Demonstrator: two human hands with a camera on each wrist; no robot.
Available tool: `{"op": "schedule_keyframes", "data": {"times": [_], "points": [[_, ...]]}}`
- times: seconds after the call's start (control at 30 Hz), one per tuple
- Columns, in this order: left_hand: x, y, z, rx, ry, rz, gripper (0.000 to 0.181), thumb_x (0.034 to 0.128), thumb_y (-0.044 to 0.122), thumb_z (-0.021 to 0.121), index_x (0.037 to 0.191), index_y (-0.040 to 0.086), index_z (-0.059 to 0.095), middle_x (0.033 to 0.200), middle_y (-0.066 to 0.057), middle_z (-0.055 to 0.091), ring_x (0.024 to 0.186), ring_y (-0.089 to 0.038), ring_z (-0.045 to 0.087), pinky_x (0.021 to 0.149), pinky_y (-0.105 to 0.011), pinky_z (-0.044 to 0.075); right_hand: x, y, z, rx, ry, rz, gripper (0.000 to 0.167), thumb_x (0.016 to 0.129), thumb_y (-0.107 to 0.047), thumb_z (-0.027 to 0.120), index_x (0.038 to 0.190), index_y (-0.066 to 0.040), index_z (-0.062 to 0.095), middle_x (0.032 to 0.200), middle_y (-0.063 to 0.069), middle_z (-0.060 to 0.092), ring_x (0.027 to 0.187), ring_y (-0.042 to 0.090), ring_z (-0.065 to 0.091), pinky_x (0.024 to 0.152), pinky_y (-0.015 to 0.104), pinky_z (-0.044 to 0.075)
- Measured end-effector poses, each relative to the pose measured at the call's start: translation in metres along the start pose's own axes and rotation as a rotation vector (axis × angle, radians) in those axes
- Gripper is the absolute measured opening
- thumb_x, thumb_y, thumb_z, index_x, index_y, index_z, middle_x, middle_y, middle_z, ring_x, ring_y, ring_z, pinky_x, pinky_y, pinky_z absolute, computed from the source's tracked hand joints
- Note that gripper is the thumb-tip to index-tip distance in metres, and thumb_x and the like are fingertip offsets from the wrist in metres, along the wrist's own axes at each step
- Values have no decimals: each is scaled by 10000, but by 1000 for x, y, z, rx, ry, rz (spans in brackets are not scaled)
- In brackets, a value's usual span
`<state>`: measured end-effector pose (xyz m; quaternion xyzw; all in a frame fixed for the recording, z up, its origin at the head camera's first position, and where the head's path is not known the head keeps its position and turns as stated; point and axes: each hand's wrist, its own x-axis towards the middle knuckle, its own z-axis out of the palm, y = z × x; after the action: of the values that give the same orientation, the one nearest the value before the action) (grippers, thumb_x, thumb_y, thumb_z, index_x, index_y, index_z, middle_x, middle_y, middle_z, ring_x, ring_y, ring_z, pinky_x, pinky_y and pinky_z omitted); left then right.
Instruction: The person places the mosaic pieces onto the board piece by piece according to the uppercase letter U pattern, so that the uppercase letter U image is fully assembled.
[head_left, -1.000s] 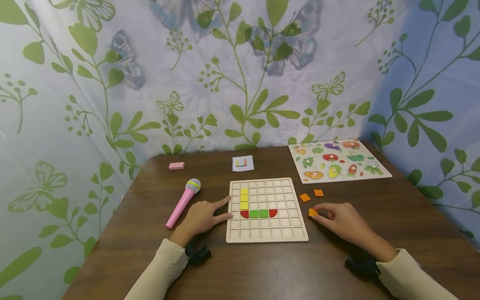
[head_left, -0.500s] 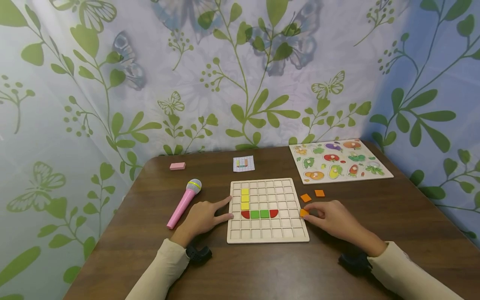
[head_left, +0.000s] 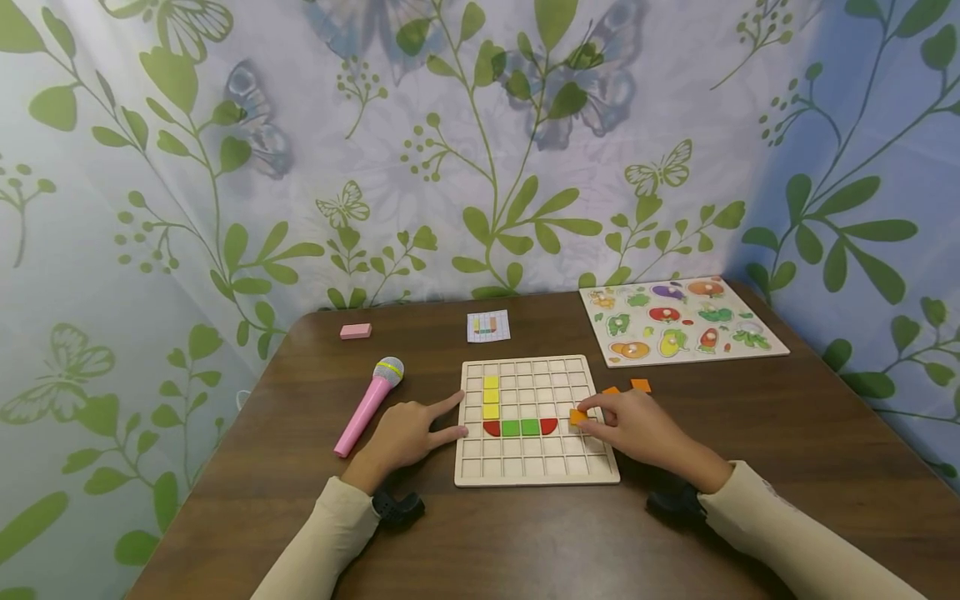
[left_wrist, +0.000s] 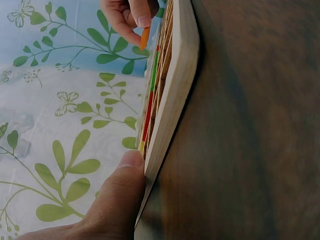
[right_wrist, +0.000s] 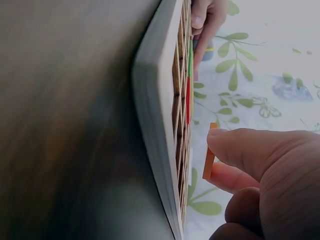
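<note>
A square wooden grid board (head_left: 536,467) lies mid-table. Set in its cells are several yellow square tiles (head_left: 491,397) in a column, and below them a row of two green square tiles (head_left: 521,427) between two red rounded tiles (head_left: 549,427). My right hand (head_left: 637,425) pinches an orange square tile (right_wrist: 210,152) between thumb and forefinger, held just above the board's right part. With thumb and forefinger spread, my left hand (head_left: 405,433) touches the board's left edge; its thumb (left_wrist: 120,185) rests on the rim in the left wrist view.
Two more orange tiles (head_left: 640,385) lie right of the board, one partly hidden by my right hand. Behind the board is a pattern card (head_left: 488,326). A pink microphone (head_left: 367,408) and pink block (head_left: 356,331) lie left, a vegetable puzzle board (head_left: 678,325) back right.
My right hand has carried the pinched orange tile leftward, from the table beside the board to over the board's right columns. My left hand has stayed at the left edge.
</note>
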<state>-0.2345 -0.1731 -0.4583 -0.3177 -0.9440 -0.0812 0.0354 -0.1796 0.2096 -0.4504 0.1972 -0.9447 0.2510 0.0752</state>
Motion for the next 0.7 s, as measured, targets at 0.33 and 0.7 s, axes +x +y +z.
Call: {"op": "schedule_keyframes", "data": {"times": [0.33, 0.7], "points": [[2, 0, 0, 10, -3, 2, 699, 962, 666, 546, 1554, 305, 458, 504, 59, 386, 491, -122, 334, 543, -309, 394, 9, -2, 6, 38, 23, -32, 230, 896, -318, 808, 1044, -142, 798, 517, -137, 331, 467, 36, 273, 480, 239, 253], [0, 1, -4, -7, -34, -23, 694, 963, 665, 545, 1556, 316, 455, 507, 49, 397, 484, -131, 343, 527, -314, 379, 24, -7, 8, 73, -26, -41, 222, 901, -306, 804, 1072, -165, 788, 550, -117, 377, 500, 57, 332, 502, 245, 281]]}}
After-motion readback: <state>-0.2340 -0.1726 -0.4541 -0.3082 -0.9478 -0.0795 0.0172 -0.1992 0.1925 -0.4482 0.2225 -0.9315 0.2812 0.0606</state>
